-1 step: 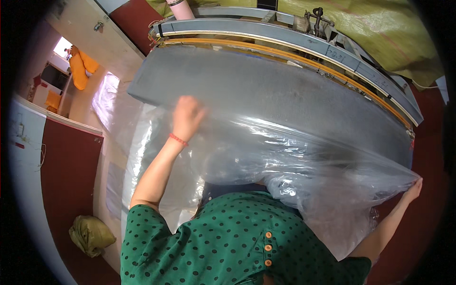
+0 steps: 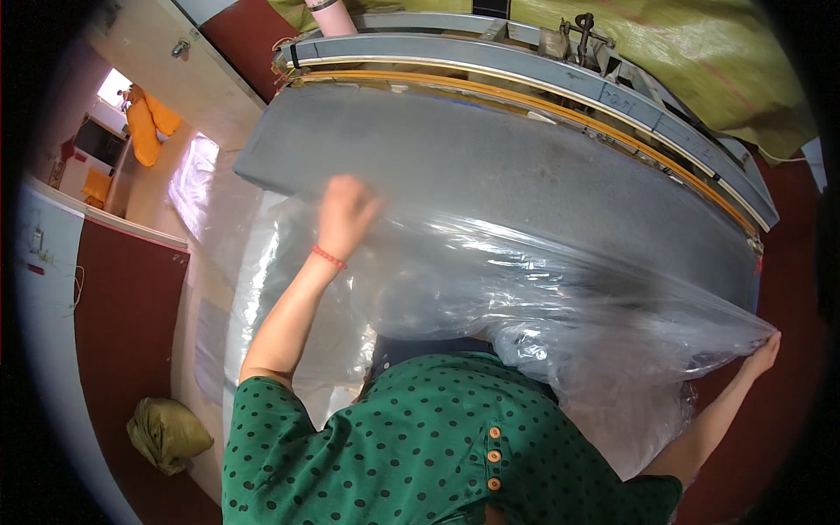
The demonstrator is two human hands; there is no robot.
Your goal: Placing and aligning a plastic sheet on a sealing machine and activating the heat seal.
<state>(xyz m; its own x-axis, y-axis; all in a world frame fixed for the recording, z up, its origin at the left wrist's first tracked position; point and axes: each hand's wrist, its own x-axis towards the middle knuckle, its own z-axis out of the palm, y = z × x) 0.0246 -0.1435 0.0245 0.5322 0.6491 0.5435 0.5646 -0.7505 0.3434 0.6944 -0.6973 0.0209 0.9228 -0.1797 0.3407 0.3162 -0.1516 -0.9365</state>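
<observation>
Across the middle of the frame, a clear plastic film [image 2: 455, 271] lies over part of a grey work surface [image 2: 437, 140], its upper edge slanting down toward the right. At the far right of the frame, the right hand [image 2: 766, 352] has its fingers closed on the film, which narrows there to a taut point. Left of centre, the left hand [image 2: 347, 208], with a red bracelet [image 2: 328, 256] at its wrist, is curled at the film's other end; blur makes it impossible to tell whether it grips any. Along the top runs a grey metal rail [image 2: 420, 50], near a pink bottle [image 2: 331, 17] at upper left. An olive sack [image 2: 169, 435] sits at lower left.
</observation>
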